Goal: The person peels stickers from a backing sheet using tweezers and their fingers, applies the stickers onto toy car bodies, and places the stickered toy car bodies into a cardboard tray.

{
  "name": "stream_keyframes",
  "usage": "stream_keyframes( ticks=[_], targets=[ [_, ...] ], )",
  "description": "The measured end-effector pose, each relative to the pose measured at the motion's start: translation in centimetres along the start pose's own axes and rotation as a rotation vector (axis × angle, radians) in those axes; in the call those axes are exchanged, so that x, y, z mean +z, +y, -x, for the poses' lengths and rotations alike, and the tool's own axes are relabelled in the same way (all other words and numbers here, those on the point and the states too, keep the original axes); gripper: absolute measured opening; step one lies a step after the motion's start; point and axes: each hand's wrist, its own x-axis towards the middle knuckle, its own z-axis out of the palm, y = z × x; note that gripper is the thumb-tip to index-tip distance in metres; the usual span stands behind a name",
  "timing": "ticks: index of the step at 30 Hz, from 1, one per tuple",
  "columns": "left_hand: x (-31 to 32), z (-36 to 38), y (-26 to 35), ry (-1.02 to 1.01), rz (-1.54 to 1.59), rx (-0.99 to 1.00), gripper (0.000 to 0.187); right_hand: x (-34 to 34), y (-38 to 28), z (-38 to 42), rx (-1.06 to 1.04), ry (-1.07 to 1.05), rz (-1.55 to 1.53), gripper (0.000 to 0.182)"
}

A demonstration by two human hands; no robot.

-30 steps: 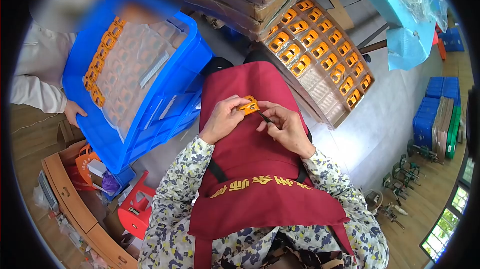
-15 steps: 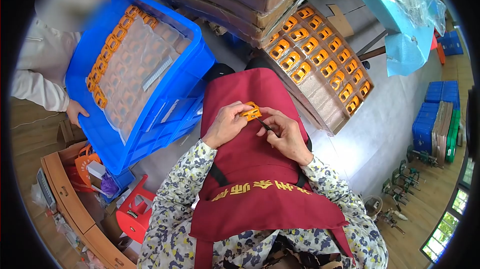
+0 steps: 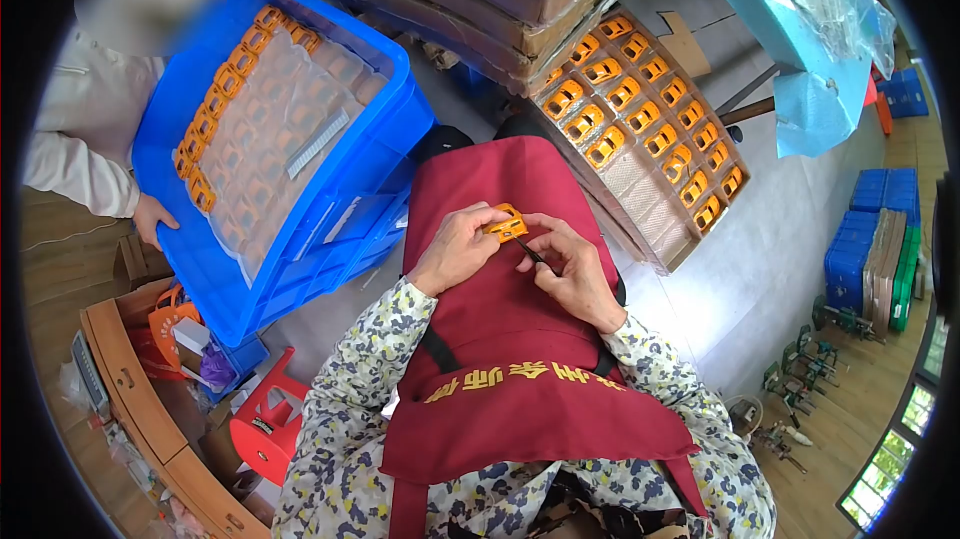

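Above the lap of the dark red apron [image 3: 500, 319], my left hand [image 3: 455, 251] is closed on a small orange toy car [image 3: 507, 226], gripped between thumb and fingers. My right hand [image 3: 572, 269] pinches a slim black pointed tool [image 3: 532, 253], possibly tweezers. The tool's tip lies at the car's lower side; whether it touches cannot be made out. The right index finger rests close to the car's right end.
At the left, a blue crate [image 3: 400, 129] holds orange cars partly under plastic sheeting, with a co-worker's hand [image 3: 154, 220] on its rim. Right of my knees stands a compartmented tray [image 3: 640, 201] of orange cars. Stacked brown trays [image 3: 480, 29] rise ahead. A red stool [image 3: 268, 429] is lower left.
The car and both hands stay almost in place. The tool's tip has shifted slightly along the car, and the surroundings sit a touch differently from a small head movement.
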Motion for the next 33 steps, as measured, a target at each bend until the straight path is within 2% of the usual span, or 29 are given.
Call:
stream_keyframes(
  ticks=[24, 33],
  targets=[
    [-0.46, 0.03, 0.66, -0.018, -0.004, -0.060, 0.028, 0.52, 0.29, -0.17, -0.028, 0.047, -0.040, 0.024],
    [-0.42, -0.02, 0.28, 0.009, -0.013, 0.032, 0.027, 0.56, 0.47, -0.25, -0.051, 0.051, -0.021, 0.023]
  ],
)
